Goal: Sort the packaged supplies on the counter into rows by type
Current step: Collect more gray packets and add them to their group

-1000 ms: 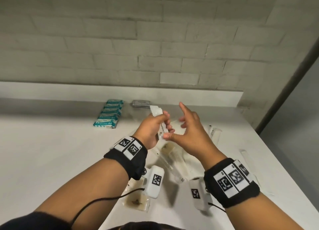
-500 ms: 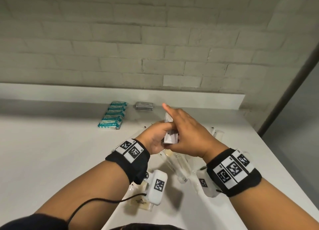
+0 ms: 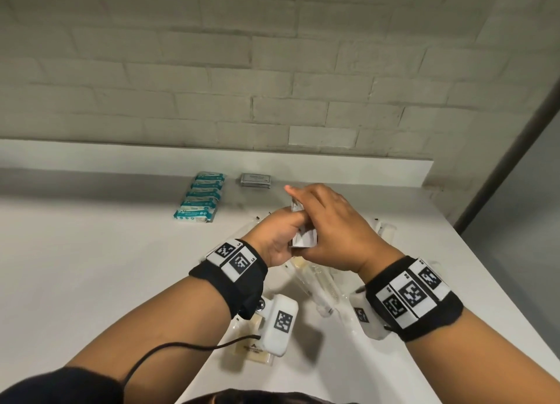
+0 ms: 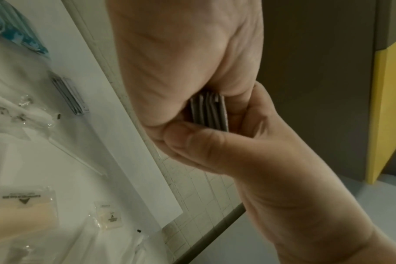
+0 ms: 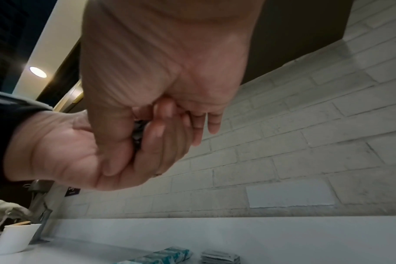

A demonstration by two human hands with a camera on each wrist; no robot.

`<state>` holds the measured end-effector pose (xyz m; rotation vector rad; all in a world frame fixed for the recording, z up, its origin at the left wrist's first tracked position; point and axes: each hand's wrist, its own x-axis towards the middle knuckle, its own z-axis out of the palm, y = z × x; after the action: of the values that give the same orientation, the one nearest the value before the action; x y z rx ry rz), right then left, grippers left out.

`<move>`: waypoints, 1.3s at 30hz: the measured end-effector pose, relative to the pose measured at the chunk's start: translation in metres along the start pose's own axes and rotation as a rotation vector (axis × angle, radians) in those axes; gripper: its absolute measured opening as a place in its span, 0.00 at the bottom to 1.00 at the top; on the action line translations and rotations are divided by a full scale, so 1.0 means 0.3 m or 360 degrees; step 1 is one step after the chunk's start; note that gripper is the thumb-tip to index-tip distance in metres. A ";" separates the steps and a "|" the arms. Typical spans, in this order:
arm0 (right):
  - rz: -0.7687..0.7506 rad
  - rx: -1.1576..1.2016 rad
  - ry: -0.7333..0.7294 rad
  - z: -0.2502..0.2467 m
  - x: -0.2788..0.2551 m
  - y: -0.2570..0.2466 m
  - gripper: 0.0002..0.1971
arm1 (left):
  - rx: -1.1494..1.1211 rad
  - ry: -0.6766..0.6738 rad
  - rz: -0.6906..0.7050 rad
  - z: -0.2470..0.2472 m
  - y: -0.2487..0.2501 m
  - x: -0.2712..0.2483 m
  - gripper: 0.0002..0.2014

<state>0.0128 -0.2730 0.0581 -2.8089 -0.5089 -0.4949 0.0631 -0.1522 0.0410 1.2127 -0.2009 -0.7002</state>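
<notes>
A small stack of flat grey-white packets (image 3: 304, 239) is held on edge above the counter (image 3: 91, 267). My left hand (image 3: 272, 236) grips it from the left, and my right hand (image 3: 330, 224) closes over it from the right with the index finger stretched forward. In the left wrist view the packet edges (image 4: 209, 112) show between my left palm (image 4: 181, 62) and the right thumb (image 4: 203, 142). The right wrist view shows only a dark sliver of the stack (image 5: 138, 132). A row of teal packets (image 3: 201, 196) and a grey packet pile (image 3: 256, 180) lie by the back ledge.
Clear-wrapped syringes (image 3: 321, 285) lie under my hands, and tan sachets (image 3: 254, 349) sit nearer me. More clear wrappers (image 3: 385, 230) lie to the right, near the counter's right edge. A white cup (image 5: 14, 237) stands far left beside a tap.
My right hand, apart and spread a second ago, has come in and closed over the packets that my left hand holds. Both hands stay over the middle of the counter.
</notes>
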 end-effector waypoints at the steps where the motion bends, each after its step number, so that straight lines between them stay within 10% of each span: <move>1: 0.0004 -0.0031 -0.0002 -0.002 0.009 -0.007 0.52 | 0.0006 0.0009 0.0025 -0.003 0.003 0.001 0.11; 5: 0.0248 0.0450 -0.0179 -0.012 0.028 -0.016 0.61 | -0.0048 0.0096 0.0145 -0.020 0.019 -0.004 0.07; 11: 0.0901 0.1497 0.0081 0.008 0.087 -0.012 0.14 | -0.0373 0.0224 0.0445 -0.092 0.070 0.022 0.07; 24: 0.1120 0.2125 -0.0223 0.123 0.162 -0.020 0.04 | -0.0106 0.0112 0.0373 -0.201 0.031 0.043 0.05; 28: 0.1286 0.1918 -0.0479 0.169 0.191 0.054 0.04 | 0.0965 0.0277 0.0451 -0.327 0.068 0.066 0.33; 33: 0.1328 0.1676 -0.0689 0.253 0.309 0.112 0.07 | 0.2905 -0.0168 0.0663 -0.437 0.142 0.174 0.32; 39: 0.1328 0.1500 -0.0835 0.348 0.529 0.188 0.06 | 0.3123 -0.0229 0.0522 -0.542 0.182 0.362 0.33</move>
<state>0.2036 -0.2468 0.0112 -1.9101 0.3149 0.5344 0.2497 -0.0790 0.0079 2.8382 -1.3869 -0.0852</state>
